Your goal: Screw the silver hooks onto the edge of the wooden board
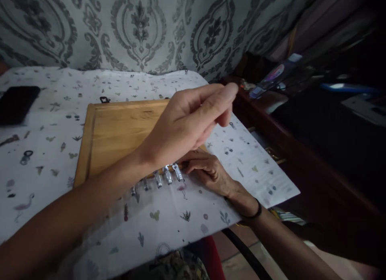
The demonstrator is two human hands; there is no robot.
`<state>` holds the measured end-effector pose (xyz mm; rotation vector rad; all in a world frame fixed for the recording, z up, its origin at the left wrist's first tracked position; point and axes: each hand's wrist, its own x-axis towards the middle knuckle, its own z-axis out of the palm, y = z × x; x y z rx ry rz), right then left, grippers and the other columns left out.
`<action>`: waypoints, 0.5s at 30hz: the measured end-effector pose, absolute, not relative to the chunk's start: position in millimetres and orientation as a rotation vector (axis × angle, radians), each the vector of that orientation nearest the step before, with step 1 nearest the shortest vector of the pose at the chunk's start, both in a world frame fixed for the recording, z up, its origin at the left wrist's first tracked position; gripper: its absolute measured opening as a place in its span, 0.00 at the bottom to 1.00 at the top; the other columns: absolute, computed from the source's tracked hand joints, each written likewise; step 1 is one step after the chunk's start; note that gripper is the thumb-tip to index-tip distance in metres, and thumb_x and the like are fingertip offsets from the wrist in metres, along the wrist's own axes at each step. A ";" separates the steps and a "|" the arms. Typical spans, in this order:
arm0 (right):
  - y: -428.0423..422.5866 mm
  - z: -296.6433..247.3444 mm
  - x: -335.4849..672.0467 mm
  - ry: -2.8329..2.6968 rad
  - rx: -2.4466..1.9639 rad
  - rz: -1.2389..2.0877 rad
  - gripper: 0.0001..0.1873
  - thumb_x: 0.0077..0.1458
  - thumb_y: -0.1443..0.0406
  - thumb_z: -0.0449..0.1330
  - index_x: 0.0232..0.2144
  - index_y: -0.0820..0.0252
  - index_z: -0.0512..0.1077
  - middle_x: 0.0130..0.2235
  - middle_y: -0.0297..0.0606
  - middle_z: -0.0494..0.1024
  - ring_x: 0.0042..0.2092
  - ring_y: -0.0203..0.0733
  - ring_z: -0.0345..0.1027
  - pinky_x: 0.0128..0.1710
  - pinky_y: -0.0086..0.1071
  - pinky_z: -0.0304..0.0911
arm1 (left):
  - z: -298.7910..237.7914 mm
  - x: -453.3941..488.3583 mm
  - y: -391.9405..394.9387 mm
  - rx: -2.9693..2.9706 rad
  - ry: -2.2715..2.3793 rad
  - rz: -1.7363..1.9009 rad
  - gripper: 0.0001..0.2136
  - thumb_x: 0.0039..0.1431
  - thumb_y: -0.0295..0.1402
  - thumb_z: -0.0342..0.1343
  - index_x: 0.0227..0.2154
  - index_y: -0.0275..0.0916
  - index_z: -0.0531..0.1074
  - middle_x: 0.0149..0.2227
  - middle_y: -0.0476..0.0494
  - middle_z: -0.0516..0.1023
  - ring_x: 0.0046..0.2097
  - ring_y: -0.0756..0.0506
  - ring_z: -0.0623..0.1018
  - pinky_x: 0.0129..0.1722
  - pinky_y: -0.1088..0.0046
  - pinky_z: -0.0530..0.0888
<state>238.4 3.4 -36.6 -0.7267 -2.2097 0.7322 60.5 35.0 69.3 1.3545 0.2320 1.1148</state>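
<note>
My left hand (193,119) is raised over the right part of a wooden board (120,123). Its fingers are curled in and the thumb is pressed along them; whatever they may hold is hidden. Lower down, my right hand (211,173) rests at the board's near right edge with bent fingers. Its fingertips are partly covered by my left hand, so what they grip does not show. Beside those fingers, several small silver metal clasps (168,174) lie in a row along the near edge of the board.
A patterned white cloth (163,227) covers the table. A black phone (18,105) lies at the left, with a dark ring and clasp (26,156) nearer. A small dark clip (105,99) sits at the board's far edge. At the right are a clear bottle (276,76) and an open drawer (268,151).
</note>
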 end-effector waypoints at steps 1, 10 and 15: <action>3.2 -36.5 238.2 -2.206 -0.724 0.738 0.18 0.60 0.78 0.51 0.28 0.57 0.76 0.44 0.41 0.84 0.46 0.45 0.76 0.47 0.45 0.75 | 68.5 60.7 34.2 1.364 0.243 1.111 0.23 0.69 0.46 0.58 0.22 0.39 0.65 0.15 0.58 0.52 0.16 0.57 0.54 0.16 0.79 0.54; 4.2 -38.5 241.1 -2.232 -0.676 0.684 0.18 0.54 0.81 0.51 0.29 0.57 0.74 0.44 0.41 0.83 0.48 0.47 0.74 0.50 0.47 0.73 | 55.5 67.0 32.3 1.397 0.362 1.018 0.21 0.68 0.48 0.59 0.24 0.40 0.67 0.15 0.59 0.50 0.16 0.55 0.51 0.16 0.76 0.52; 3.6 -38.2 241.3 -2.243 -0.661 0.674 0.19 0.51 0.82 0.51 0.29 0.57 0.73 0.45 0.40 0.83 0.50 0.47 0.73 0.53 0.45 0.72 | 57.3 65.7 34.8 1.414 0.355 0.983 0.20 0.69 0.45 0.59 0.24 0.40 0.69 0.16 0.59 0.46 0.16 0.55 0.50 0.15 0.77 0.50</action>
